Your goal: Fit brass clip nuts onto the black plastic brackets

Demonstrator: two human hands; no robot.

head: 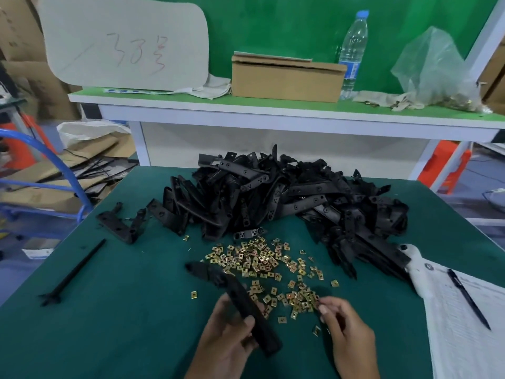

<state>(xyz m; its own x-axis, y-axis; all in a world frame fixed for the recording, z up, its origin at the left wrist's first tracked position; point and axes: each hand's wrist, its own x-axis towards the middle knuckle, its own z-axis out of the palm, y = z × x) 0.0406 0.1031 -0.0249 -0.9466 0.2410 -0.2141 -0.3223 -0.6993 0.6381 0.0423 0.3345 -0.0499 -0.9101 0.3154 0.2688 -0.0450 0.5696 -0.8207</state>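
Note:
My left hand (pixel 228 332) grips a long black plastic bracket (pixel 237 294) near its lower end; the bracket slants up and to the left over the green mat. My right hand (pixel 345 326) has its fingertips curled at the near edge of the scattered brass clip nuts (pixel 257 258), pinching at a nut; the nut itself is too small to make out. A big heap of black brackets (pixel 287 195) lies behind the nuts.
Two loose brackets (pixel 120 224) and a thin black rod (pixel 73 273) lie at the left of the mat (pixel 123 324). Papers with a pen (pixel 468 298) sit at the right edge. The raised shelf behind carries a cardboard box (pixel 287 79), a water bottle (pixel 352 50) and a plastic bag (pixel 434 69).

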